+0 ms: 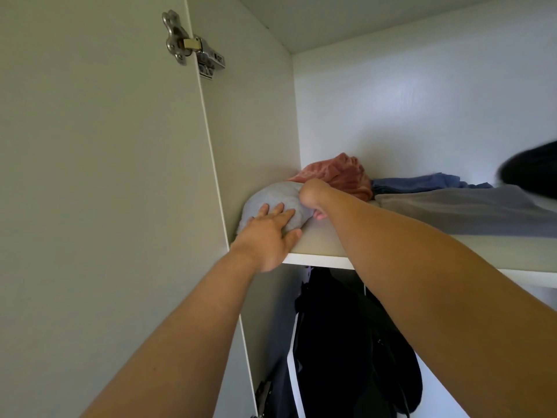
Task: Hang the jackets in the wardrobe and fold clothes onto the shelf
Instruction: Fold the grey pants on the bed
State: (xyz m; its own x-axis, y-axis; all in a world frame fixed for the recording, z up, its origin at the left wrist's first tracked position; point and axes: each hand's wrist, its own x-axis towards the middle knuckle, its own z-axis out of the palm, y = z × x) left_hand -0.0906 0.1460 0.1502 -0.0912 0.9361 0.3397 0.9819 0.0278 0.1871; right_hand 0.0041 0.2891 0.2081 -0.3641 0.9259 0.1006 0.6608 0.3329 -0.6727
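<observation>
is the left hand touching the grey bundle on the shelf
Touching. The head view shows the left hand lying flat on the grey bundle, its straight fingers spread across the cloth with no gap.

We see a silver hinge (193,43) at the upper left, screws showing. Far beneath, we glimpse a second hinge (265,395), dim.

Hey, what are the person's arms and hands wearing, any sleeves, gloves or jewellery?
The left forearm and right forearm are bare, with no sleeve in view. The left hand and right hand are ungloved; no watch, bracelet or ring is visible.
</observation>
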